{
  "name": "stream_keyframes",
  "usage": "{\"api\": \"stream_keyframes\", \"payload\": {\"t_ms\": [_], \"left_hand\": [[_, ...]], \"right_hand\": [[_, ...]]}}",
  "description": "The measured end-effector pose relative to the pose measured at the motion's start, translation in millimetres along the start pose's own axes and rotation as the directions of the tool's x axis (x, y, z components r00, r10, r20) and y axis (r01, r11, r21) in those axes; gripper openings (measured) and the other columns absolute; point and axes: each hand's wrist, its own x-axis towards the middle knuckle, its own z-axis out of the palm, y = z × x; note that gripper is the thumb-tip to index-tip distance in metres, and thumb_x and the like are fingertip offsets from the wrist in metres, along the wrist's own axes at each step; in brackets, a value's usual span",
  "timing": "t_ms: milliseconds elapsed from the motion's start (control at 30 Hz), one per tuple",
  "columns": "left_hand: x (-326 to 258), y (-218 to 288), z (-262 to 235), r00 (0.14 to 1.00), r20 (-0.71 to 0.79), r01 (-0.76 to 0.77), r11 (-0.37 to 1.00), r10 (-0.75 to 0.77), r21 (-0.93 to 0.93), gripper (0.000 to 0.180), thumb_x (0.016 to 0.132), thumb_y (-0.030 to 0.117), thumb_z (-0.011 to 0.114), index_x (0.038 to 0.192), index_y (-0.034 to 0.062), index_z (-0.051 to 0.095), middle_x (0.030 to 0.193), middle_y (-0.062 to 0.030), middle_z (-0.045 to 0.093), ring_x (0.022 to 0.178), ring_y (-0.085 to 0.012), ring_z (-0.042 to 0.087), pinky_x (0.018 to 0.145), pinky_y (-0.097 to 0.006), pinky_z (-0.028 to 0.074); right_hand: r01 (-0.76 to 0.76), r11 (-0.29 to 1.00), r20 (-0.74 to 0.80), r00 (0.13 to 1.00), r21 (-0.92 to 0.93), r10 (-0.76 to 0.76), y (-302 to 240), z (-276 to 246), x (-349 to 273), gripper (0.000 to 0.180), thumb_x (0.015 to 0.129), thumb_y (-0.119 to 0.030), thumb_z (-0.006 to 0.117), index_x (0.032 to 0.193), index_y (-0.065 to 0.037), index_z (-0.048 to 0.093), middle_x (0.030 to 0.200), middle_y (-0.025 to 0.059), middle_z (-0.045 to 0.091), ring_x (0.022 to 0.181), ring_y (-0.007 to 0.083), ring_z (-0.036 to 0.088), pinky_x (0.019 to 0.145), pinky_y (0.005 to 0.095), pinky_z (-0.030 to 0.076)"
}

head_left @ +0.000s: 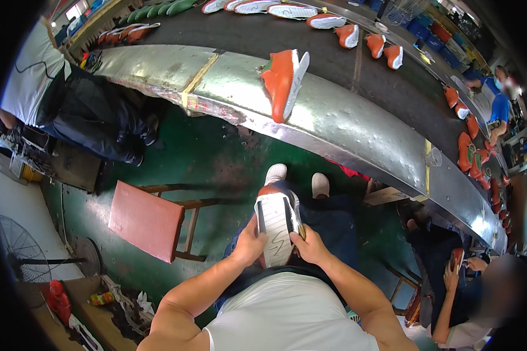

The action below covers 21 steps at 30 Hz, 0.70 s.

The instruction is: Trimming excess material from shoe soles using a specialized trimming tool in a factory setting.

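Note:
I hold an orange sneaker (277, 225) with a white sole turned up toward me, over my lap. My left hand (249, 243) grips its left side. My right hand (311, 244) grips its right side and seems to press a small tool against the sole's edge; the tool is too small to make out. A second orange sneaker (284, 82) lies on its side on the metal edge of the conveyor (345, 126) in front of me.
Several orange, white and green shoes ride the dark belt (333, 58) beyond. A red wooden stool (149, 219) stands to my left. A seated person (70, 99) is at the far left, another person (468, 292) at my right. A fan (23, 251) stands at the lower left.

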Motion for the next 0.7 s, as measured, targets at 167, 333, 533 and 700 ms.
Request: {"api": "stream_keyframes", "payload": {"t_ms": [167,333,533,700], "left_hand": [[8.5,43.1,36.3,0.973,0.229,-0.03,0.982,-0.014,0.186,0.064,0.084,0.002,0.052,0.147,0.0012,0.046,0.129,-0.023,0.064,0.121,-0.0284,0.06,0.104,-0.033,0.043],[40.9,24.0,70.1,0.8,0.541,0.174,0.963,-0.259,0.203,0.062,0.079,-0.003,0.052,0.141,0.0049,0.053,0.121,-0.0135,0.066,0.107,-0.0242,0.065,0.085,-0.035,0.054],[56.3,23.1,84.9,0.457,0.816,0.449,0.884,-0.355,0.133,0.073,0.075,-0.004,0.059,0.146,0.0075,0.043,0.13,-0.0095,0.062,0.115,-0.0217,0.065,0.093,-0.034,0.053],[25.9,-22.1,86.5,0.633,0.746,0.107,0.978,-0.207,0.18,0.094,0.081,0.004,0.07,0.158,0.0018,0.017,0.146,-0.0177,0.049,0.134,-0.0234,0.048,0.112,-0.035,0.038]], "right_hand": [[0.05,0.985,-0.102,0.994,0.166,-0.033,-3.1,-30.6,-29.7,0.018,0.091,-0.006,0.062,0.103,0.003,0.053,0.074,0.0089,0.064,0.057,0.0147,0.064,0.052,0.0304,0.052],[-0.216,0.959,-0.134,0.961,0.181,0.241,37.7,-50.5,-62.1,0.03,0.081,0.001,0.068,0.107,0.003,0.052,0.086,0.0083,0.065,0.066,0.0139,0.064,0.059,0.0301,0.054],[-0.301,0.951,-0.155,0.938,0.073,0.309,50.9,-93.3,-101.5,0.034,0.09,-0.019,0.069,0.112,0.002,0.054,0.082,0.0117,0.069,0.068,0.0183,0.067,0.064,0.0338,0.054],[-0.294,0.919,-0.038,0.955,-0.261,0.295,11.1,-120.9,-146.9,0.04,0.094,-0.024,0.063,0.125,0.0,0.053,0.085,0.0173,0.069,0.075,0.0325,0.068,0.075,0.0414,0.054]]}}
